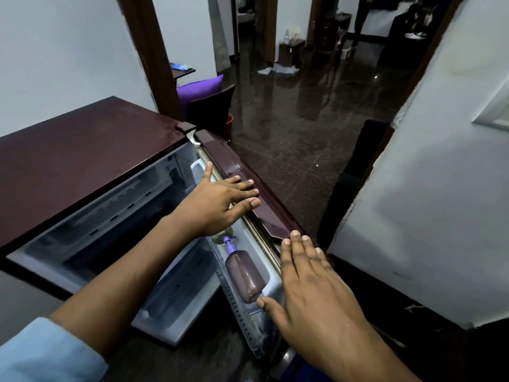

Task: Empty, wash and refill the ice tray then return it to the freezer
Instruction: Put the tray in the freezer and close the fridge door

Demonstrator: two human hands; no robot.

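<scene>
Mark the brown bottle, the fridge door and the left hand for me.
brown bottle (243,277), head view, middle of its body.
fridge door (225,158), head view, bare maroon top edge.
left hand (217,205), head view, back of the hand.

Both hands lie flat on the open freezer door (248,186): left hand (217,205) upper, right hand (311,282) lower; a brown bottle (243,274), apparently a dispenser, sits in the door shelf.

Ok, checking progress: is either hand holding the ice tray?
No, the left hand and right hand both lie straight-fingered on the open fridge door, holding nothing.
</scene>
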